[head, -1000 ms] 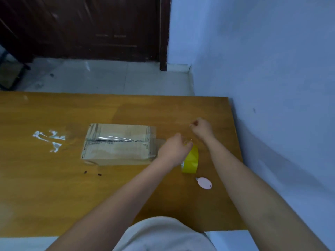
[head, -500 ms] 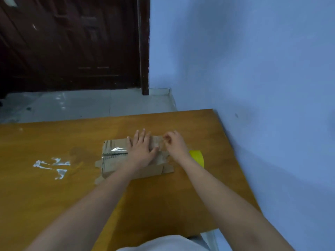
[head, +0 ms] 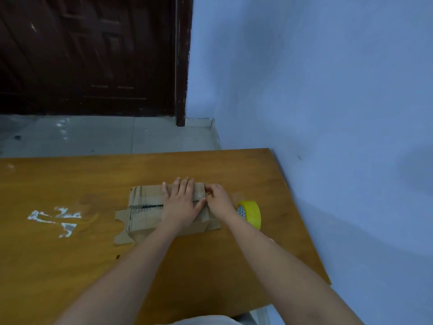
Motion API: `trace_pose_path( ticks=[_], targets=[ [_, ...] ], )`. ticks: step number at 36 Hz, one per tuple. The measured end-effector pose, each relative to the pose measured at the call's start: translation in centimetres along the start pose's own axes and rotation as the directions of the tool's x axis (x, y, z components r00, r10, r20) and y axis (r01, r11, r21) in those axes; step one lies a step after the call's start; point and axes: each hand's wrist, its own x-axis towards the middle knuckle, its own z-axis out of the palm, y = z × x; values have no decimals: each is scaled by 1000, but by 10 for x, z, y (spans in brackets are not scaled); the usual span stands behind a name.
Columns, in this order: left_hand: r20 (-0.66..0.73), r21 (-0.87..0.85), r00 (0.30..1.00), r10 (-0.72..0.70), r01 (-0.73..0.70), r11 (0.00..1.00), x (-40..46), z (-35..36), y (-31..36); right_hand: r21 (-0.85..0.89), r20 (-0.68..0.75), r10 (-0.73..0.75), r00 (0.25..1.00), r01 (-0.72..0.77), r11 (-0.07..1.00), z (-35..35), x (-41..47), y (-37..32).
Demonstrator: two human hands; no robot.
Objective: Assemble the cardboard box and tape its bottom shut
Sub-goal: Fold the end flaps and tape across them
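step: taping bottom seam of brown cardboard box point(head: 145, 207) on wooden table point(head: 70, 266)
left hand point(head: 181, 204): flat, fingers spread, pressing box
right hand point(head: 219, 200): fingertips pinched at box's right end, likely tape
yellow tape roll point(head: 251, 213): right of box
next: likely smooth tape down

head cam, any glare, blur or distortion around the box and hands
Head view: dim, bluish light, soft throughout; no strong glare on the box, only white patches on the table at left; wide-angle bends the table's edges; left hand and right hand slightly blurred, so the pinch is unclear.
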Motion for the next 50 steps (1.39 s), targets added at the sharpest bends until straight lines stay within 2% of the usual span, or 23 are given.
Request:
trace_pose_path(
  ticks=[11,25,31,36,44,50],
  targets=[
    [-22,-21,1000,6,-7,1000,3,7,-2,-137,14,-138,990,138,981,0,-28,26],
    [-29,-18,999,13,-13,1000,5,10,-3,-332,109,-204,973,229,915,-12,-60,42],
    [-31,-32,999,13,-14,999,5,9,-3,-505,134,-225,965,262,822,-11,-60,37],
    [-37,-20,999,12,-13,1000,5,9,-3,-644,195,-226,954,298,704,-9,-54,33],
    [-38,-17,999,8,-8,1000,3,7,-2,-663,216,-225,950,312,681,-8,-51,34],
    [-31,-19,999,10,-11,1000,3,5,-1,-650,202,-288,936,349,675,-8,-47,35]
  ],
)
